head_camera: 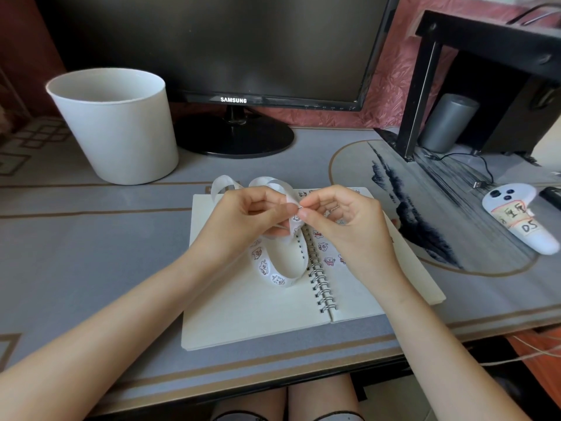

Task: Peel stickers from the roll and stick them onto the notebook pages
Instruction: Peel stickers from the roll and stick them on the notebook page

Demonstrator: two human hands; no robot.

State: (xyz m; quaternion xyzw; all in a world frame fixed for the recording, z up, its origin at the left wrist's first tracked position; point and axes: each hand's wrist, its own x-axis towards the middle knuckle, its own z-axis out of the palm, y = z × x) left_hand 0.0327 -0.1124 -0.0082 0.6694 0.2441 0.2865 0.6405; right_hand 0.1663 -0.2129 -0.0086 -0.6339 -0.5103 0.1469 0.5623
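Both hands on sticker strip [274, 270] above open spiral notebook [258, 317].
L hand [249, 214] fingers curled, gripping strip; R hand [343, 217] thumb + forefinger pinch its edge. Strip loops down onto left page; notebook mid-desk, near edge, w/ stuck stickers [323, 247] on right page.

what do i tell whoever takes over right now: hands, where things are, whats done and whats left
Left hand grips the sticker strip above the open spiral notebook.
Right hand pinches the strip's upper edge, apparently lifting a sticker; whether it is free cannot be told.
The strip's lower loop rests on the left page.
Done: several stickers sit on the right page.
Left: finish this peel, stick it down, carry on; the visible part of the left page shows none.
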